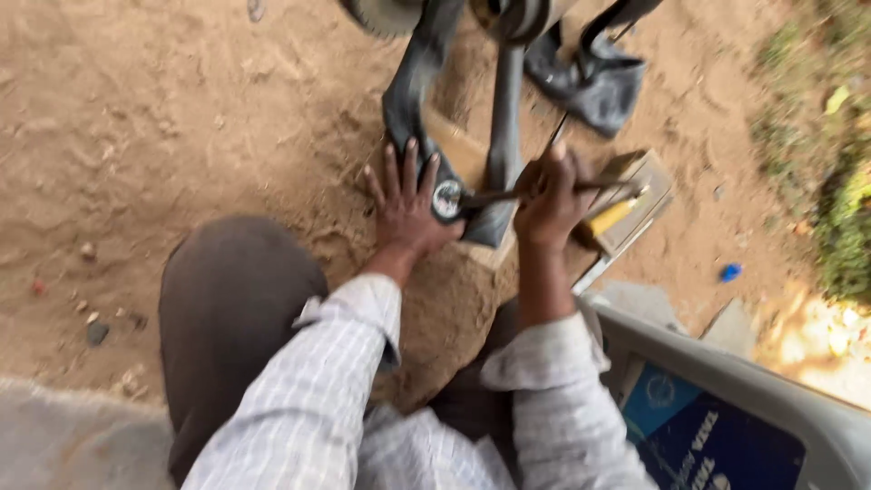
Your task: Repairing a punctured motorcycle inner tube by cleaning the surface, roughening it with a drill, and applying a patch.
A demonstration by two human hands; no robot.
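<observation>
You get soft, even daylight over the sandy ground (pixel 163 118), with no hard shadows there. At the right edge, a patch of direct sun (pixel 817 340) burns out to near white. The whole view is smeared by motion blur: your hands, the ground's pebbles and the greenery (pixel 839 209) at the right all lack crisp edges. The top edge is softest.
</observation>
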